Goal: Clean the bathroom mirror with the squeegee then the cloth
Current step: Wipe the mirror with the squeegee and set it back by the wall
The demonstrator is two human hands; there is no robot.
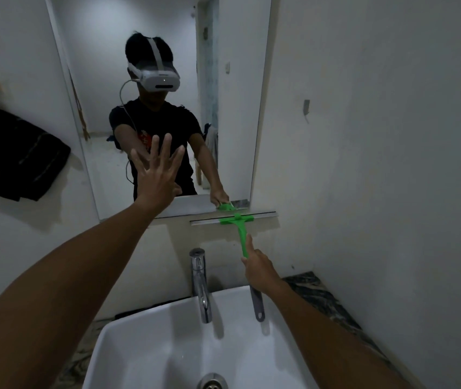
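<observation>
The bathroom mirror (240, 94) hangs on the white wall above the basin. My right hand (260, 269) grips the squeegee (237, 220) by its green and grey handle. Its metal blade lies level right at the mirror's bottom edge, at the lower right corner. My left hand (157, 171) is raised with fingers spread, flat against or just in front of the lower middle of the glass. I cannot pick out the cleaning cloth with certainty.
A chrome tap (201, 284) stands over the white basin (128, 332) directly below the mirror. A dark garment or towel (13, 155) hangs on the left wall. A marbled counter (324, 299) runs to the right, against the side wall.
</observation>
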